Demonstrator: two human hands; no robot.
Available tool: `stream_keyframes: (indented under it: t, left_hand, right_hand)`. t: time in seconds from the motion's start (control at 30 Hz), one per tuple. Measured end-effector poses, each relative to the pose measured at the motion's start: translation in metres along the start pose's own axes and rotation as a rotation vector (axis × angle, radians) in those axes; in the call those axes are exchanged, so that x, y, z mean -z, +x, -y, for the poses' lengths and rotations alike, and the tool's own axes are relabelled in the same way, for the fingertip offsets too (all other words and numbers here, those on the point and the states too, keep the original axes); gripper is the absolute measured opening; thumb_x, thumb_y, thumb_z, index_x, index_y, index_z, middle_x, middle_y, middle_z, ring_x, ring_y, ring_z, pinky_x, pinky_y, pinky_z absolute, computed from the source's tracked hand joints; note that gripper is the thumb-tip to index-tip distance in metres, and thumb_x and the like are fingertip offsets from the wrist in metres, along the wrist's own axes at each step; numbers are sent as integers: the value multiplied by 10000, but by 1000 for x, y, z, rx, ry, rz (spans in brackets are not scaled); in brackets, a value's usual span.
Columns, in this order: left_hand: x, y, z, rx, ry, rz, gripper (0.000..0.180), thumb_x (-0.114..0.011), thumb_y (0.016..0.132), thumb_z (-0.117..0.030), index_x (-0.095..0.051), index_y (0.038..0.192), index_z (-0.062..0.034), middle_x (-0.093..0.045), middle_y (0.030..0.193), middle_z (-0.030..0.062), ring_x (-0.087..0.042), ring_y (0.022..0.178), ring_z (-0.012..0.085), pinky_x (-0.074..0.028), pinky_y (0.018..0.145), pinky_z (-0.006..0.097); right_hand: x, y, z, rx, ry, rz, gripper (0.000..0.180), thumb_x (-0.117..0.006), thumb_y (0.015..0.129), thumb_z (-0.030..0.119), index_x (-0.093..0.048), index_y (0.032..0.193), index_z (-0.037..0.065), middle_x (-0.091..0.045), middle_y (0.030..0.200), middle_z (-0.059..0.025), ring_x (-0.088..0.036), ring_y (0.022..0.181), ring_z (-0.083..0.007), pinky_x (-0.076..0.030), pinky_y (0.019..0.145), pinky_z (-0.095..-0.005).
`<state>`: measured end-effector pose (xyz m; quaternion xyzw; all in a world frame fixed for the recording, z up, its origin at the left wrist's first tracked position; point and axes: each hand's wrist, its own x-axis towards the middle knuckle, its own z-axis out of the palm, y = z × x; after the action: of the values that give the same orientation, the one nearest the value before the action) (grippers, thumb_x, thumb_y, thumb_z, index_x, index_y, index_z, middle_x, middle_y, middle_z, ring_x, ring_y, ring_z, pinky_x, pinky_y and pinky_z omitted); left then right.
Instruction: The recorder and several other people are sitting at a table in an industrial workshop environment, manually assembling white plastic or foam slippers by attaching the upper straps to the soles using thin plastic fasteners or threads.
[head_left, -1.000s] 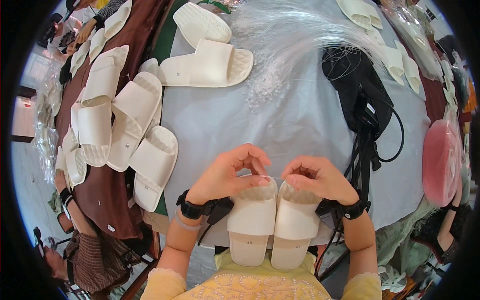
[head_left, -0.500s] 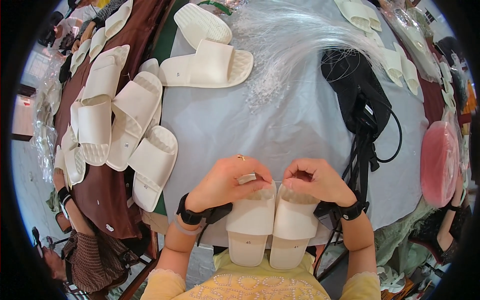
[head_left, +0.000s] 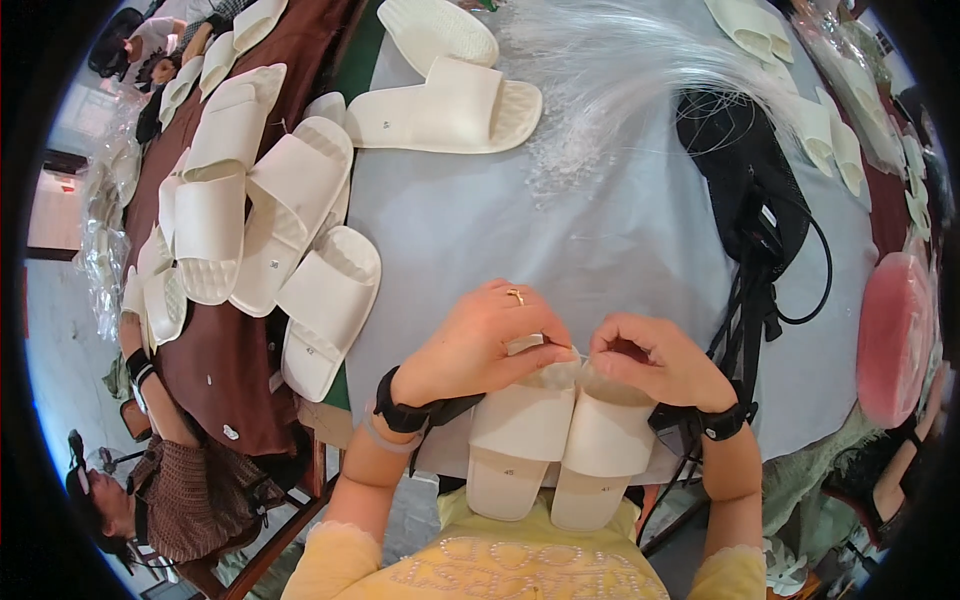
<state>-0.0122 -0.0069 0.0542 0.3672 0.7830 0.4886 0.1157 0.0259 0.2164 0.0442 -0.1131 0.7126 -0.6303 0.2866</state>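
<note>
Black pouch [head_left: 740,165], pink bundle [head_left: 893,345], brown tablecloth [head_left: 240,365]

Left grip [head_left: 488,335] and right grip [head_left: 664,358] face each other, both pinched, their fingertips just apart.
The left forearm [head_left: 368,485] leans inward as it rises from the lower edge; the right forearm [head_left: 731,480] stands closer to upright, its hand angled in toward the other. The left forefinger [head_left: 541,323] arches over a nearly level left thumb [head_left: 543,357], the space between them narrowing until the tips meet. The right forefinger [head_left: 619,333] curls down toward the right thumb [head_left: 624,373], tips close together around a small, shadowed hollow.
</note>
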Motion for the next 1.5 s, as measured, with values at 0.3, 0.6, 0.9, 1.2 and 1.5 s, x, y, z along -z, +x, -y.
stream_keyframes:
  t: [0.3,0.6,0.9,1.2,1.5]
  left_hand:
    - [2,0,1,44,-50,34,71,-666,723,-103,-624,779,-110,-609,722,25,-564,699,210,-409,720,315]
    - [3,-2,-3,117,-68,59,62,-666,732,-113,-633,784,-107,-612,722,24,-551,668,204,-405,737,306]
    - [-2,-3,-1,289,-104,84,88,-678,702,-62,-645,783,-55,-632,743,35,-580,722,176,-440,673,260]
    - [44,-35,-30,254,214,-445,466,-572,829,-133,-415,1264,-70,-505,1220,68,-510,1056,171,-411,831,297]
    - [-11,-152,-49,552,-112,-665,400,-544,829,-68,-462,1218,-25,-518,1197,82,-485,1103,178,-373,902,303]
  right_hand:
    - [-1,6,-8,4,101,32,118,-573,823,126,-554,878,24,-535,703,2,-453,628,-48,-384,565,-206]
    - [-1,3,-6,-28,198,51,136,-573,828,149,-567,894,31,-537,717,20,-456,647,-52,-388,574,-202]
    - [-2,6,-13,0,160,-9,134,-558,842,147,-575,915,36,-549,760,31,-455,654,-43,-389,586,-201]
    - [17,-32,33,139,206,-635,214,-513,876,169,-555,1051,52,-581,919,17,-406,628,-35,-349,569,-173]
    - [-38,-150,39,-267,138,-375,225,-463,912,208,-517,1043,33,-593,840,-51,-467,598,-58,-400,546,-191]
